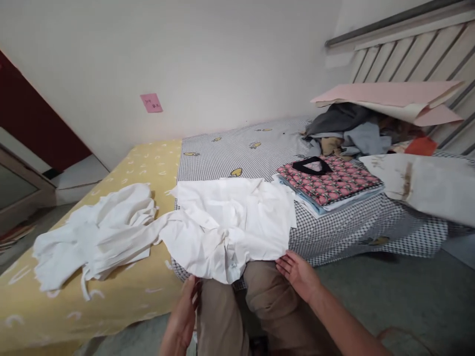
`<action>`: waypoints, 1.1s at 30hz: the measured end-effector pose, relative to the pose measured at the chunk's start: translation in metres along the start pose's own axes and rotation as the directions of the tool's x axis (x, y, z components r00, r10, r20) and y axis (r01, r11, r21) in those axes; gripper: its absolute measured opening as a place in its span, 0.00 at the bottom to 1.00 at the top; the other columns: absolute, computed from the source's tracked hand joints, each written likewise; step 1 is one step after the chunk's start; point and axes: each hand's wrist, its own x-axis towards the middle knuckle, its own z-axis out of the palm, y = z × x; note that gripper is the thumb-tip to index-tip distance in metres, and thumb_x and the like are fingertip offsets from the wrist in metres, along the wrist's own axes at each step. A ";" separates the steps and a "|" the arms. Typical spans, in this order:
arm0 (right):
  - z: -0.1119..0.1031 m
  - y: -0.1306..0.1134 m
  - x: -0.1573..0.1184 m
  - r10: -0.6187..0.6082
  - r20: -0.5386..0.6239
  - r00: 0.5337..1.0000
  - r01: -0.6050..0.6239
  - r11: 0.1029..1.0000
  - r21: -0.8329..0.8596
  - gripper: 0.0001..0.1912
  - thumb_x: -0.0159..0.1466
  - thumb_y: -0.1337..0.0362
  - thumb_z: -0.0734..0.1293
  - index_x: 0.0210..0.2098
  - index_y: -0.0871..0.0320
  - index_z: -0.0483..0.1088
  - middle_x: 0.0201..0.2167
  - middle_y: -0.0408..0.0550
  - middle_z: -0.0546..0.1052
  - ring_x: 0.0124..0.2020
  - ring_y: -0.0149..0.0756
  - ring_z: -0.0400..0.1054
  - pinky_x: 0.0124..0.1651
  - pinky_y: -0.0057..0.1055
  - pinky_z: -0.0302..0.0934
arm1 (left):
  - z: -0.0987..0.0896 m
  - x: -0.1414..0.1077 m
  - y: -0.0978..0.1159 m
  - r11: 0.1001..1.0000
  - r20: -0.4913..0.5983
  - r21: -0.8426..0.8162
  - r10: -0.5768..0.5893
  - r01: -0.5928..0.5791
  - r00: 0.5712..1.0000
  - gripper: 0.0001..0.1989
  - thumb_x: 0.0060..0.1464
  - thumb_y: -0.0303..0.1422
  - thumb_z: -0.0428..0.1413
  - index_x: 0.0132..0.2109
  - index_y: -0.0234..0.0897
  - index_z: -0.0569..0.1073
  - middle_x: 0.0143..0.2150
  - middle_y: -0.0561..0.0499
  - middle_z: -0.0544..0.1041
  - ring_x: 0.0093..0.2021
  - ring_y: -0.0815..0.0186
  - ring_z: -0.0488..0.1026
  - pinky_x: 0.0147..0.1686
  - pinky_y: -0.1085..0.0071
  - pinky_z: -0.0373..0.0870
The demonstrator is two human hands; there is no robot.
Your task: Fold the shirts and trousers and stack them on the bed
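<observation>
A white shirt (260, 212) lies spread, front edge towards me, over the bed's edge and up to my knees. Its cloth is creased, with a gathered fold near the middle of the front hem. My right hand (299, 277) is at the shirt's front right corner, palm turned up, fingers stretched out and touching the hem. At the front left part of the hem is my left hand (184, 306), thumb up against the cloth and fingers partly hidden behind it. A second white garment (100, 232) lies crumpled to the left, one long strip of cloth reaching the shirt.
On the right rests a folded stack with a pink patterned garment (334, 183) on top. Behind it are heaped clothes (345, 128) under a pink sheet (386, 94). A pale bag-like item (441, 188) lies far right. Yellow (148, 160) and checked (218, 153) sheets cover the bed.
</observation>
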 end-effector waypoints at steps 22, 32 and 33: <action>-0.010 -0.004 0.008 0.090 -0.006 0.996 -0.090 0.994 -0.057 0.12 0.58 0.75 0.72 0.27 0.55 0.67 0.17 0.36 0.70 0.13 0.24 0.60 0.13 0.19 0.58 | 0.022 -0.041 0.023 0.926 0.072 -0.375 -0.016 0.042 0.997 0.09 0.65 0.31 0.55 0.48 0.32 0.76 0.42 0.44 0.84 0.36 0.65 0.81 0.39 0.69 0.78; -0.024 0.005 0.017 0.075 -0.104 0.992 -0.086 0.991 -0.099 0.12 0.60 0.77 0.69 0.28 0.55 0.67 0.17 0.38 0.70 0.15 0.27 0.65 0.14 0.20 0.61 | 0.022 -0.030 0.026 0.931 0.048 -0.352 -0.092 0.102 0.995 0.16 0.68 0.43 0.49 0.48 0.37 0.75 0.42 0.47 0.81 0.37 0.67 0.78 0.43 0.67 0.75; -0.026 0.005 0.019 0.070 -0.101 0.992 -0.081 0.991 -0.103 0.12 0.60 0.77 0.69 0.28 0.55 0.67 0.18 0.38 0.70 0.16 0.27 0.65 0.15 0.20 0.61 | 0.020 -0.028 0.026 0.935 0.029 -0.343 -0.081 0.086 0.996 0.16 0.67 0.43 0.51 0.50 0.38 0.75 0.44 0.46 0.81 0.37 0.67 0.78 0.43 0.67 0.75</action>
